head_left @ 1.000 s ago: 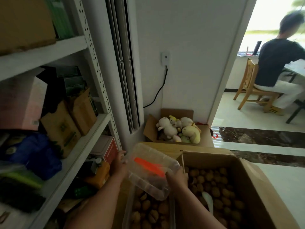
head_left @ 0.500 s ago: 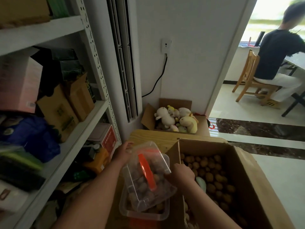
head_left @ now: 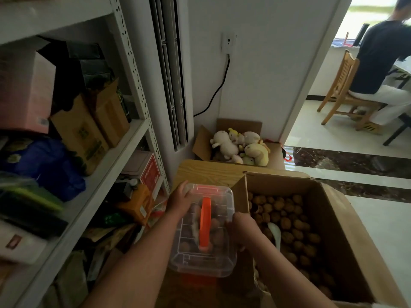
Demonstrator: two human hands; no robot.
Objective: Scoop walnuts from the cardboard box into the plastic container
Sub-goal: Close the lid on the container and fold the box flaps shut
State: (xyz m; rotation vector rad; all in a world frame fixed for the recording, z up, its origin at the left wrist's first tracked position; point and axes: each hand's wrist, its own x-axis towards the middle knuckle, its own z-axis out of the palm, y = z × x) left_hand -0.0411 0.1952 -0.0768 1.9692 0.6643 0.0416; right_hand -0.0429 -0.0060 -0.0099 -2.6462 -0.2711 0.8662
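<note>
Metal shelving (head_left: 133,134) fills the left side, packed with cartons and bags. The big open cardboard box (head_left: 355,252) sits lower right, its bottom covered with walnuts (head_left: 289,223). In the next room, far right, a person (head_left: 382,63) sits on a wooden chair (head_left: 342,85).

The clear plastic container (head_left: 204,258) sits bottom centre, just left of the cardboard box and touching its left wall, on a wood-grain surface (head_left: 206,172). Its clear lid is on and walnuts show through the plastic.

A smaller carton of plush toys (head_left: 240,147) sits on the floor by the white wall, beyond the wood surface.

The left hand (head_left: 180,201) grips the container's far left corner, fingers curled over the lid edge. The right hand (head_left: 241,227) grips the container's right rim, fingers curled against it, between the container and the box wall.

The orange handle (head_left: 205,221) lies flat along the middle of the lid, between the two hands. A pale scoop (head_left: 275,232) lies among the walnuts near the box's left wall, beside the right wrist.
</note>
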